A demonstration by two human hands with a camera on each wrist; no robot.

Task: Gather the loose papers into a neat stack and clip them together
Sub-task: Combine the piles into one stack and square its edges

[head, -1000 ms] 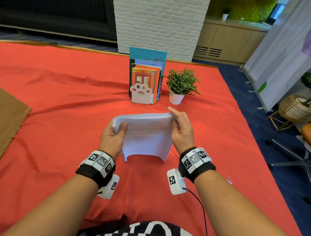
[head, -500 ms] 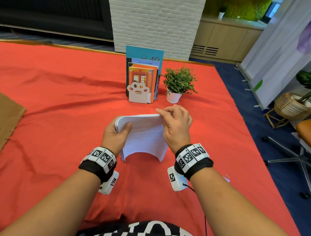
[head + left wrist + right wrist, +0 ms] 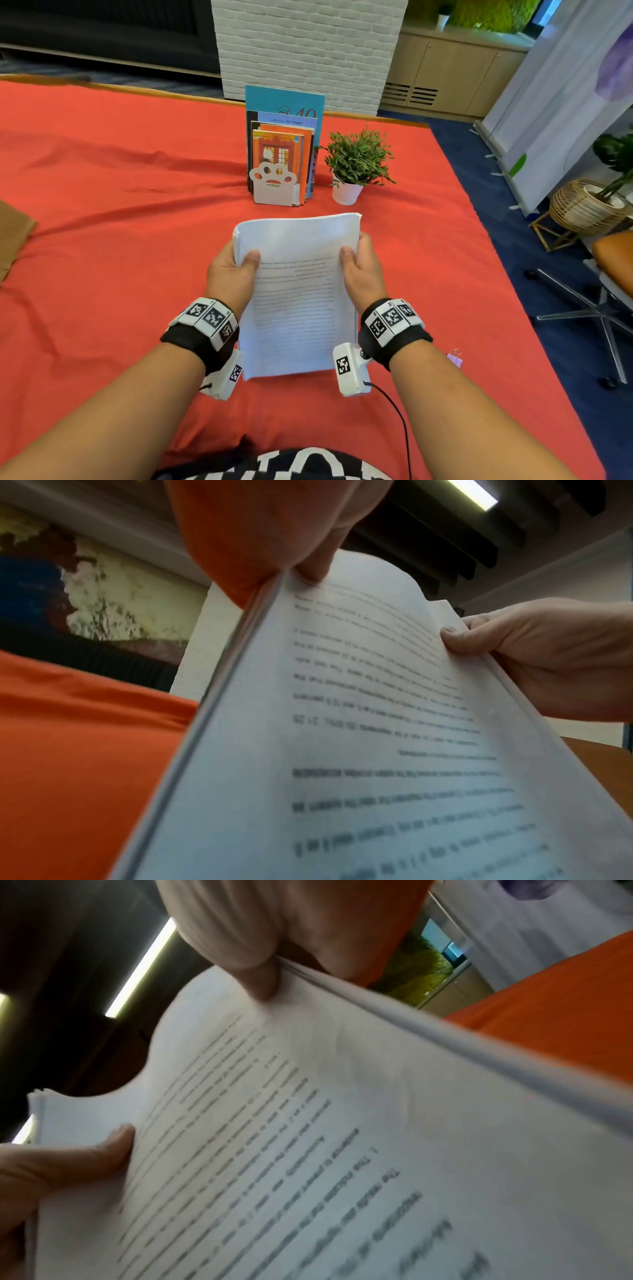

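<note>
A thick stack of printed white papers [image 3: 296, 294] is held above the red tablecloth [image 3: 120, 240], its bottom edge near the cloth. My left hand [image 3: 233, 274] grips the stack's left edge, thumb on the top sheet. My right hand [image 3: 361, 270] grips the right edge the same way. The left wrist view shows the papers [image 3: 359, 737] pinched by my left hand [image 3: 301, 561], and the right wrist view shows the papers [image 3: 308, 1137] pinched by my right hand [image 3: 260, 974]. A small pink binder clip [image 3: 455, 358] lies on the cloth beside my right forearm.
Upright books in a white paw-shaped bookend [image 3: 275, 186] stand behind the papers, with a small potted plant [image 3: 356, 164] to their right. A brown sheet [image 3: 13, 236] lies at the table's left edge. The table's right edge drops to blue floor with a chair base [image 3: 599, 308].
The stack was bowed and low, with my right hand on its top edge. Now it is straightened and raised upright, and my right hand has shifted to grip the right side.
</note>
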